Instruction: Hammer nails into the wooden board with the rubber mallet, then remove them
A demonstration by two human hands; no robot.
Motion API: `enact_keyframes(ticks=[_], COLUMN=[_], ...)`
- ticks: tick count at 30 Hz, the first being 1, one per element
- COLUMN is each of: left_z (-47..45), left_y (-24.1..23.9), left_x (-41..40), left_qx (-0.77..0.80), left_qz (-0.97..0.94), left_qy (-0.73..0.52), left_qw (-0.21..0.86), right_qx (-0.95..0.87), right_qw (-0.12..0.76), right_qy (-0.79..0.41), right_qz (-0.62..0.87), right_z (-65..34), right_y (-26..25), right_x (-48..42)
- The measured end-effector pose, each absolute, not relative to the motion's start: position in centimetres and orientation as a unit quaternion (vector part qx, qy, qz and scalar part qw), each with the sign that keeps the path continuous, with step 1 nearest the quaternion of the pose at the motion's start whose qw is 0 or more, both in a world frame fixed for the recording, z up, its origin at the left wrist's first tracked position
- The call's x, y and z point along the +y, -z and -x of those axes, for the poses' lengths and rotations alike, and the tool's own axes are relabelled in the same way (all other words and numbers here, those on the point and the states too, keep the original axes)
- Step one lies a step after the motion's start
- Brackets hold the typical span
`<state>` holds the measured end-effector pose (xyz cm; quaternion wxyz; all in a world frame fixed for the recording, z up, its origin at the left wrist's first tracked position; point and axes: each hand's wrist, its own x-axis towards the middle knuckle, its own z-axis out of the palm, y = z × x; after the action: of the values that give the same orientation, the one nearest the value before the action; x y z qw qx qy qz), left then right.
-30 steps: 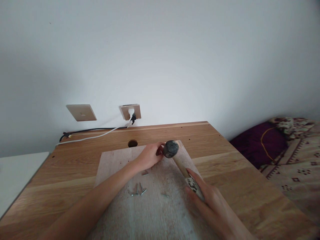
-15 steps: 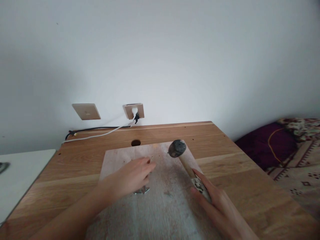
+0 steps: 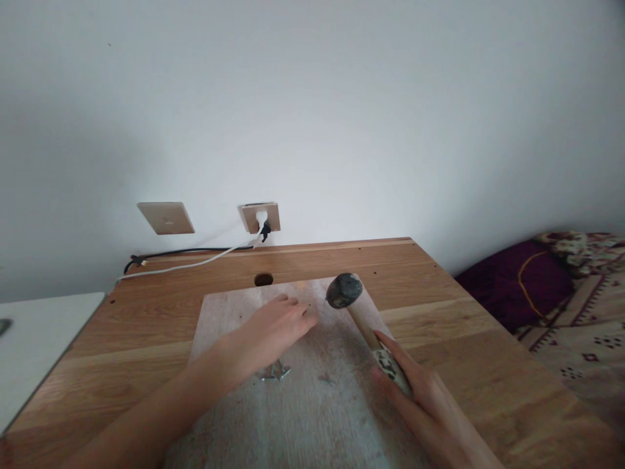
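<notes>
My right hand (image 3: 424, 391) is closed around the patterned grip of a rubber mallet (image 3: 361, 324). The mallet's dark head lies over the upper right part of a pale wooden board (image 3: 312, 417). Over the board's upper middle is my left hand (image 3: 280, 326), palm down with its fingers curled together. Whatever its fingertips may hold is hidden. Just below that hand, several loose nails (image 3: 274, 372) lie in a small pile, partly covered by it. Small dark spots show on the board near the left fingers.
Under the board is a brown wooden table (image 3: 430, 312) with a round cable hole (image 3: 263, 279). Behind it, a white plug sits in a wall socket (image 3: 273, 217), and cables (image 3: 195, 263) run left. A white surface (image 3: 43, 345) stands at left, a purple cushion (image 3: 512, 283) at right.
My left hand has moved right and slightly away from me across the board, uncovering more of the nail pile. My right hand and the mallet have stayed nearly in place.
</notes>
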<state>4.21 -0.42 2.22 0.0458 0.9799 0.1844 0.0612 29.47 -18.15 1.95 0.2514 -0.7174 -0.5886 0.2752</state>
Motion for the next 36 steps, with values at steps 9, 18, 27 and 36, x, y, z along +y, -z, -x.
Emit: enact_keyframes(ticks=[9, 18, 27, 36], left_z=[-5.5, -6.0, -6.9, -6.8], left_y=[-1.6, -1.3, 0.0, 0.6], left_x=[3.0, 3.1, 2.7, 2.7], left_qx=[0.242, 0.254, 0.277, 0.333], left_qz=[-0.925, -0.921, -0.881, -0.822], left_qy=[-0.168, -0.182, -0.237, -0.257], left_qw=[0.238, 0.231, 0.302, 0.383], right_qx=[-0.577, -0.579, -0.596, -0.627], right_qw=[0.247, 0.242, 0.244, 0.237], right_qy=[-0.3, -0.291, -0.291, -0.286], right_qz=[0.718, 0.722, 0.707, 0.685], right_z=[-29.4, -29.8, -29.2, -27.6], right_y=[-2.1, -1.4, -1.3, -1.9], right_x=[-18.3, -18.5, -18.5, -17.2])
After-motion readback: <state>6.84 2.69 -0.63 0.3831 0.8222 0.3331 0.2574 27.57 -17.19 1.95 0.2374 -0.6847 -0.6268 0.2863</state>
